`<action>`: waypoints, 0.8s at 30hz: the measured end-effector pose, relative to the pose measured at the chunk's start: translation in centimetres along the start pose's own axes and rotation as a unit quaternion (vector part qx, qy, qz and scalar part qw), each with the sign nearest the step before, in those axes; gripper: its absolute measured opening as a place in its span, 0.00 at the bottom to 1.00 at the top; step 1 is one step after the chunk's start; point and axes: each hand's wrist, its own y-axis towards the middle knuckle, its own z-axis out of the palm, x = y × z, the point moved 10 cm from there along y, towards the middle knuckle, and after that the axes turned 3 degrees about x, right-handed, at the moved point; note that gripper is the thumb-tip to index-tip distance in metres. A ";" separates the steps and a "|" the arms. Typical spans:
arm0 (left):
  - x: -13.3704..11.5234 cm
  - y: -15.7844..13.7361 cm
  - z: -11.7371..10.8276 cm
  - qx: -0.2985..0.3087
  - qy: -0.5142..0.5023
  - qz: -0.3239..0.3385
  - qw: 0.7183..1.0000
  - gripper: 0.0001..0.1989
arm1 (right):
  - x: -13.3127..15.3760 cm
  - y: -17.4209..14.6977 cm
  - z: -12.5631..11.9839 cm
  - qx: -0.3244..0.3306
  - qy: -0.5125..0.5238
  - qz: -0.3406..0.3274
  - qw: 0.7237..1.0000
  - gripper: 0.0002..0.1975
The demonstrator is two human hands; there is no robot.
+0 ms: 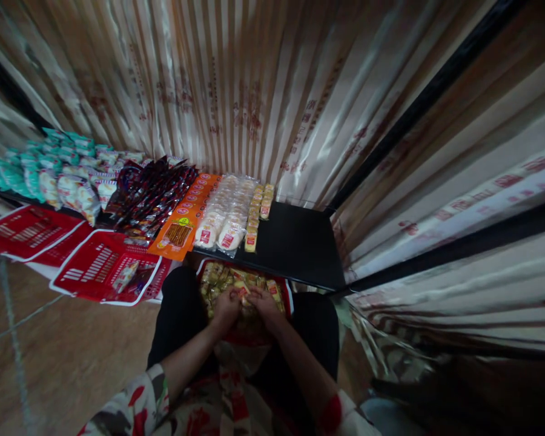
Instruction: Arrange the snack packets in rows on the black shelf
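Between my legs sits a red basket with a white rim [291,301], filled with small yellow wrapped snack packets [213,274]. My left hand [227,307] and my right hand [264,304] meet above the pile, fingers closed on one yellow snack packet [242,291] with a red label. Fingers cover parts of that packet. Just beyond the basket, two short rows of the same yellow packets [251,237] lie on a black shelf [295,242]. Rows of round white wrapped packets [229,233] lie left of them.
An orange snack bag [179,233], dark shiny packets [157,188], white packets [79,194] and teal packets [49,160] line the shelf leftward. Two red baskets [97,260] [31,233] stand below. Black poles [418,115] and printed sheeting [254,91] enclose the shelf.
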 end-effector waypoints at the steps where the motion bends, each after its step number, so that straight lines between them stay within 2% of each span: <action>1: -0.7 0.1 -0.8 -0.013 0.003 0.014 1.000 0.15 | 0.7 -0.2 -0.4 0.020 -0.008 0.009 1.000 0.15; 3: -2.3 0.1 -2.0 -0.025 0.004 0.057 0.998 0.19 | 2.4 -0.6 -0.8 0.073 -0.036 0.019 0.996 0.14; 5: -3.7 0.2 -1.9 0.008 -0.025 0.085 0.996 0.23 | 4.4 -1.0 -1.2 0.116 -0.076 0.004 0.990 0.15; 8: -3.7 0.4 0.3 0.093 -0.194 0.027 0.976 0.15 | 7.1 -1.3 -2.0 0.131 -0.100 -0.030 0.986 0.19; 10: -3.6 0.4 1.8 0.110 -0.304 -0.020 0.946 0.09 | 8.3 -1.2 -3.0 0.100 -0.086 -0.049 0.990 0.22; 12: -3.8 0.5 2.8 0.099 -0.360 -0.042 0.927 0.07 | 8.9 -1.1 -4.1 0.049 -0.054 -0.061 0.995 0.26; 15: -4.5 0.6 3.9 0.085 -0.409 -0.060 0.907 0.05 | 8.7 -1.1 -5.2 -0.006 0.004 -0.064 0.998 0.27; 18: -5.6 0.7 5.0 0.082 -0.450 -0.079 0.886 0.05 | 8.1 -1.1 -5.4 -0.025 0.056 -0.066 0.996 0.21; 22: -7.1 1.3 6.7 0.084 -0.481 -0.097 0.867 0.05 | 8.1 -0.5 -6.6 -0.072 0.073 -0.080 0.991 0.18; 24: -7.7 1.8 7.2 0.082 -0.479 -0.101 0.868 0.05 | 8.7 0.4 -7.5 -0.085 0.069 -0.092 0.990 0.19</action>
